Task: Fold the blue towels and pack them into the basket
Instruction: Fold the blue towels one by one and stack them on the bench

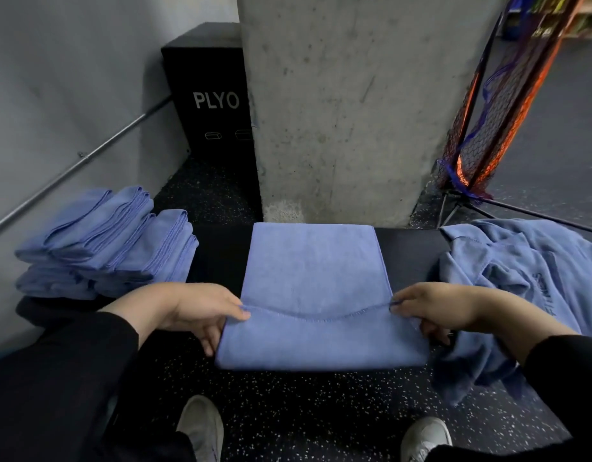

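Hands (188,311) (431,308) pinching towel (314,271) hem corners, folded stack (104,238) left

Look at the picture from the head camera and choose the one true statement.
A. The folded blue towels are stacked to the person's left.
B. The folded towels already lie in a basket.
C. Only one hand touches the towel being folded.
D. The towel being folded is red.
A: the stack of folded towels sits to the left, while the left hand and right hand each pinch a corner of the blue towel on the bench.
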Available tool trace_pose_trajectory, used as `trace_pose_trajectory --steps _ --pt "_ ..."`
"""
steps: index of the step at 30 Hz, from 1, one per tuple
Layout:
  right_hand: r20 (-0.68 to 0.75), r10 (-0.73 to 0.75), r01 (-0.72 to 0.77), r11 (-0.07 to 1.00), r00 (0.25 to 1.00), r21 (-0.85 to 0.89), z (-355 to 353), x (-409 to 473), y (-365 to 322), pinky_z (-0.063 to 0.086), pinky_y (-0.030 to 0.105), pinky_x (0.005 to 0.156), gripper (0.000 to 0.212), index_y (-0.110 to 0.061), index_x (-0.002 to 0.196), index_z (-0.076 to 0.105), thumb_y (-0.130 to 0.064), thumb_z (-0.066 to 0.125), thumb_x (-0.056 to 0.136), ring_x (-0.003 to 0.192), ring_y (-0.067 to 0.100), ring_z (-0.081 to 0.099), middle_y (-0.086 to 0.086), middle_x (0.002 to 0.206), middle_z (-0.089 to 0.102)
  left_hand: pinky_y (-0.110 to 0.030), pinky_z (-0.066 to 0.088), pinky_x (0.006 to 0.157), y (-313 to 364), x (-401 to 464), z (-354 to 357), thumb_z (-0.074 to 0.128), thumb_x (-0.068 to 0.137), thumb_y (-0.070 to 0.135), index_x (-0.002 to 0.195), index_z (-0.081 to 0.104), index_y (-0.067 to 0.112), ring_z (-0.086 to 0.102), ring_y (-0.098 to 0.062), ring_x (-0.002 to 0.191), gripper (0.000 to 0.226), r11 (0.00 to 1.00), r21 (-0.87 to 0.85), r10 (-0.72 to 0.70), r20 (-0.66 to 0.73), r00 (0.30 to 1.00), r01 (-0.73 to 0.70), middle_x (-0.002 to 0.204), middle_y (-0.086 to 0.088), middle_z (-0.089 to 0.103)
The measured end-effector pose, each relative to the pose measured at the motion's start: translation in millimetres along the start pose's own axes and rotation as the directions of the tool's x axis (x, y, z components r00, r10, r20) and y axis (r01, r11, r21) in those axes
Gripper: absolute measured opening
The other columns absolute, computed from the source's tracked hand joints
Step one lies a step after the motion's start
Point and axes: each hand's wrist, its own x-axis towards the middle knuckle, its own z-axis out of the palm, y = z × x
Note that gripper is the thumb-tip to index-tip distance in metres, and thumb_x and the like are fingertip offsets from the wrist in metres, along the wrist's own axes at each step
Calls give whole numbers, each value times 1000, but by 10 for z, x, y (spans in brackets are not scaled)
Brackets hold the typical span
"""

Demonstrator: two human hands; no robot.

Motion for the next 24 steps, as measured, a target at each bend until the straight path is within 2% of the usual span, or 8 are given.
trace_pose_trajectory --steps 2,4,8,10,12,15,21,24 --pt "-71 -44 48 997 997 65 24 -39 -48 40 27 43 17 -15 88 60 -22 53 102 47 12 49 1 65 42 -30 50 53 49 -24 18 58 92 24 105 65 0 59 -24 53 28 998 -44 42 -65 997 -45 71 -16 64" --pt "-259 -91 118 989 962 93 -22 14 -100 42 28 44 21 -9 85 61 -19 53 101 48 13 47 2 63 43 -29 45 49 133 16 -12 60 77 27 89 65 4 53 -23 51 26 979 -109 139 -249 958 -170 65 -12 57" --pt "-584 -106 169 984 804 55 -180 296 -157 45 35 62 27 4 87 61 -18 51 100 65 19 51 6 67 55 -41 54 63 277 286 -182 62 91 30 82 68 12 60 -24 65 21 941 11 267 -637 723 -338 73 -14 63" --pt "-649 -92 143 989 755 26 -231 456 -190 36 33 60 32 7 88 59 -20 50 101 65 18 45 6 70 54 -48 58 73 300 450 -269 57 95 35 79 66 13 64 -23 71 29 940 87 283 -740 611 -331 78 -18 67" --pt "-663 -81 109 994 744 2 -251 620 -213 32 34 59 33 8 92 62 -22 50 102 66 19 44 8 72 54 -44 52 68 341 591 -304 54 94 38 79 62 8 56 -22 68 35 943 175 310 -775 551 -285 74 -18 63" --pt "-646 -72 60 997 760 -41 -242 835 -210 32 32 56 33 5 87 61 -22 49 102 68 21 44 8 69 55 -33 32 56 440 755 -310 51 101 27 75 58 7 47 -18 64 34 939 300 342 -758 555 -170 69 -6 57" --pt "-593 -42 -43 991 804 -128 -233 948 -281 30 23 52 35 -5 72 50 -20 45 103 64 23 44 7 64 51 -34 27 54 490 965 -336 47 103 25 68 46 13 50 -25 71 38 870 492 369 -698 614 36 73 -8 57" --pt "-547 -42 -82 976 836 -201 -206 901 -311 32 34 56 33 -4 74 51 -19 41 102 70 25 47 7 69 52 -31 29 54 527 910 -302 44 105 26 72 49 12 51 -22 73 36 859 508 354 -681 640 66 78 -6 58"
